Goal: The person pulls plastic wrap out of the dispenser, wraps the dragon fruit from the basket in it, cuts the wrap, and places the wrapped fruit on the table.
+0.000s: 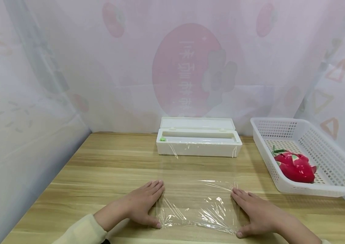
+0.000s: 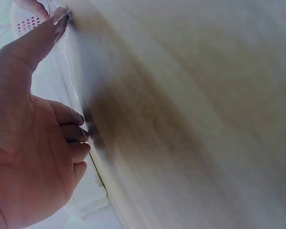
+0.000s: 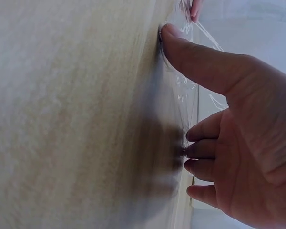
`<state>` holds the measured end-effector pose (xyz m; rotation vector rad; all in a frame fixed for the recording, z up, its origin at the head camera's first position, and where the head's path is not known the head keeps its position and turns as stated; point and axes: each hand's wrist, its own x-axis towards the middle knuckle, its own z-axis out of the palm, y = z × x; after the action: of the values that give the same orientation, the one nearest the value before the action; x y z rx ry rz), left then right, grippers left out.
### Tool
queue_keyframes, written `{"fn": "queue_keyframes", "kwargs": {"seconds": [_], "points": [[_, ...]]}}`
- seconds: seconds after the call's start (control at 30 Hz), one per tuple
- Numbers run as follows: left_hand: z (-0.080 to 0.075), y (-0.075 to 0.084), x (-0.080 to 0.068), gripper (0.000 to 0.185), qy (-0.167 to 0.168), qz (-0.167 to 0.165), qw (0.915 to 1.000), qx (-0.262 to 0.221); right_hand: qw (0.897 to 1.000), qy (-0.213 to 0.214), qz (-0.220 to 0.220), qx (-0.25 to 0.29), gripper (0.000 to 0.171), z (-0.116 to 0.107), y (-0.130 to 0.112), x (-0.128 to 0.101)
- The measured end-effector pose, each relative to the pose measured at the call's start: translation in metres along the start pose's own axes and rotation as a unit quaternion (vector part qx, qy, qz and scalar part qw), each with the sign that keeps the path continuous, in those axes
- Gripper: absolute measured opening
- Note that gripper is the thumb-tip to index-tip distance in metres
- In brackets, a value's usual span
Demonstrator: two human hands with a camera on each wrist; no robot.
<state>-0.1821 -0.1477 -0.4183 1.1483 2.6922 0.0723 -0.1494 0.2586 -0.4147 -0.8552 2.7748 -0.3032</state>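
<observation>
Pressing flat on a sheet of cling film [image 1: 198,206], both hands lie palm-down on the wooden table [image 1: 99,169]. Left hand [image 1: 143,205]: fingers straight and together, resting on the film's left edge, thumb stretched along the near edge. Right hand [image 1: 256,213]: same posture at the right edge, fingers extended, thumb tip at the near right corner. Neither hand curls round anything. Left wrist view: thumb tip and fingertips of the left hand [image 2: 33,138] meet the tabletop. Right wrist view: right hand [image 3: 233,143] likewise, with wrinkled film [image 3: 190,90] under the thumb.

Film lies spread between the hands, creased, near the table's front edge. Behind it, well apart, sits a white film dispenser box [image 1: 198,142] with lid up, loose film trailing over its front. To the right, a white perforated basket [image 1: 337,162] holds a red dragon fruit [image 1: 295,167]. Translucent printed curtains [image 1: 190,67] enclose the table.
</observation>
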Motion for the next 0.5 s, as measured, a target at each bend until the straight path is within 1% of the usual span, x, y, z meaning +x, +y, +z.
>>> {"fn": "queue_keyframes", "kwargs": {"seconds": [0.2, 0.4, 0.5], "points": [[0.0, 0.0, 0.001, 0.114, -0.009, -0.006, 0.9999, 0.002, 1.0, 0.006, -0.007, -0.002, 0.118, -0.002, -0.001, -0.001], [0.0, 0.001, 0.002, 0.114, -0.011, -0.006, 0.9999, 0.004, 1.0, 0.007, 0.011, 0.008, 0.116, -0.007, -0.002, -0.004], [0.0, 0.001, 0.002, 0.114, -0.012, -0.007, 0.9999, 0.003, 1.0, 0.017, 0.01, 0.007, 0.115, -0.013, -0.002, -0.006]]}}
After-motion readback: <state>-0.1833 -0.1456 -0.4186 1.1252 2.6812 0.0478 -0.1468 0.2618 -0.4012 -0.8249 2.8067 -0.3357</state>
